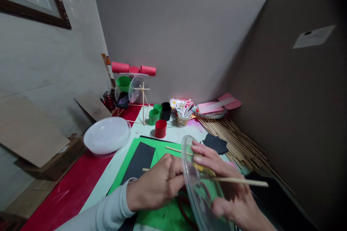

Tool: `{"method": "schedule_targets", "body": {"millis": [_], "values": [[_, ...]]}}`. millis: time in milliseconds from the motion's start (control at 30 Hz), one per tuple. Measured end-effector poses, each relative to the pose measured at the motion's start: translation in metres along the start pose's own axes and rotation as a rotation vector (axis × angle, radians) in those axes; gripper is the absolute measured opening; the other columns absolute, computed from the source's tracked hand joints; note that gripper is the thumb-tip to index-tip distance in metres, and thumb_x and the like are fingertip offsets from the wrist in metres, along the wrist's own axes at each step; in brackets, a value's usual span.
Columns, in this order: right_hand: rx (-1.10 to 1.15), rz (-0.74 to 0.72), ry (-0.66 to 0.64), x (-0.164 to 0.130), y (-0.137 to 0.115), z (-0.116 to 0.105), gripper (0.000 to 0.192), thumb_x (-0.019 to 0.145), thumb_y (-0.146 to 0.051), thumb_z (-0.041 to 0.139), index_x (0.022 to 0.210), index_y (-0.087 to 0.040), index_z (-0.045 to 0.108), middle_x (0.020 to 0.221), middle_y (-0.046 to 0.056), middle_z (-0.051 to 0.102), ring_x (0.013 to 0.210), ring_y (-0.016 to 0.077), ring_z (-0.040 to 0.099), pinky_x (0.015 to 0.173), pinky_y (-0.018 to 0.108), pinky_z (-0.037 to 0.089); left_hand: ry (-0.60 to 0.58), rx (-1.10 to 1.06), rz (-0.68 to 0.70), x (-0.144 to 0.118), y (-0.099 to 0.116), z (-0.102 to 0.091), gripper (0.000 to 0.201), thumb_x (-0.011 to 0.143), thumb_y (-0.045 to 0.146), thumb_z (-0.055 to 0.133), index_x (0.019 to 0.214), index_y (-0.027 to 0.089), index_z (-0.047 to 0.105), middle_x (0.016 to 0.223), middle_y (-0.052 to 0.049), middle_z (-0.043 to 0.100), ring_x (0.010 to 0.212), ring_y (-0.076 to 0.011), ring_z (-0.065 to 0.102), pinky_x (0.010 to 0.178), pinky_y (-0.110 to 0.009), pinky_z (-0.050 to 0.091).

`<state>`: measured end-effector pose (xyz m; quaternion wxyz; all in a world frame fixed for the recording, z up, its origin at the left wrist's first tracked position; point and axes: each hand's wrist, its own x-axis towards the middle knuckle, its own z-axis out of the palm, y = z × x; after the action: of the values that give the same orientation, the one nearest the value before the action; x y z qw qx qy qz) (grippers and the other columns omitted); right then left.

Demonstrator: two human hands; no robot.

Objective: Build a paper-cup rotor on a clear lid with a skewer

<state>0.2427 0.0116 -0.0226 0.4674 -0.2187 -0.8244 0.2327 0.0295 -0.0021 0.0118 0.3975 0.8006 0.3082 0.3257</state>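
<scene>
My left hand is closed over the green sheet, its fingers pinched at the end of a thin wooden stick that runs to the right. My right hand holds a clear plastic lid tilted on edge, fingers spread along its rim, with the stick lying across the fingers. A second stick lies on the green sheet just beyond the lid. A black paper strip rests on the green sheet to the left. A dark ring shape shows dimly under the lid.
A clear bowl sits at the left, on the edge of the red mat. Red, green and black paper rings, a cup of markers and a stick frame stand behind. A pile of sticks lies at right by the cardboard wall.
</scene>
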Motion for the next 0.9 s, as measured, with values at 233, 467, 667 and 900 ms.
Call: {"method": "schedule_targets", "body": {"millis": [233,467,667,900], "values": [[-0.023,-0.276,-0.117,-0.007,0.003,0.008,0.066,0.092,-0.066,0.067,0.150,-0.038,0.053,0.144,-0.001,0.066,0.145,0.0272,0.049,0.126,0.041,0.033,-0.340,-0.250,0.091,0.012,0.011,-0.011,0.031,0.103,0.034,0.051,0.111,0.022,0.079,0.095,-0.006,0.080,0.094,-0.0233,0.073,0.107,-0.038,0.047],[0.163,0.249,0.097,-0.008,0.008,0.000,0.074,0.087,-0.069,0.071,0.152,-0.045,0.047,0.169,0.000,0.034,0.159,0.0333,0.021,0.127,0.055,0.026,-0.060,-0.141,-0.086,0.001,-0.011,0.007,0.032,0.102,0.033,0.054,0.095,0.015,0.078,0.086,-0.007,0.078,0.075,-0.0168,0.071,0.071,-0.024,0.052],[0.461,0.496,-0.014,-0.009,0.016,0.006,0.069,0.090,-0.057,0.076,0.151,-0.052,0.043,0.166,-0.004,0.039,0.155,0.0256,0.033,0.123,0.046,0.037,0.052,0.063,0.028,0.001,-0.011,0.002,0.030,0.102,0.032,0.056,0.081,0.016,0.072,0.076,-0.001,0.071,0.071,-0.0123,0.061,0.070,-0.021,0.046],[0.554,0.633,0.071,-0.002,0.013,0.020,0.069,0.087,-0.041,0.080,0.146,-0.038,0.044,0.155,0.006,0.051,0.123,0.0221,0.065,0.096,0.037,0.060,-0.026,0.238,-0.030,-0.002,-0.004,-0.028,0.032,0.102,0.036,0.054,0.089,0.016,0.076,0.077,-0.001,0.071,0.071,-0.0139,0.061,0.069,-0.023,0.044]]}}
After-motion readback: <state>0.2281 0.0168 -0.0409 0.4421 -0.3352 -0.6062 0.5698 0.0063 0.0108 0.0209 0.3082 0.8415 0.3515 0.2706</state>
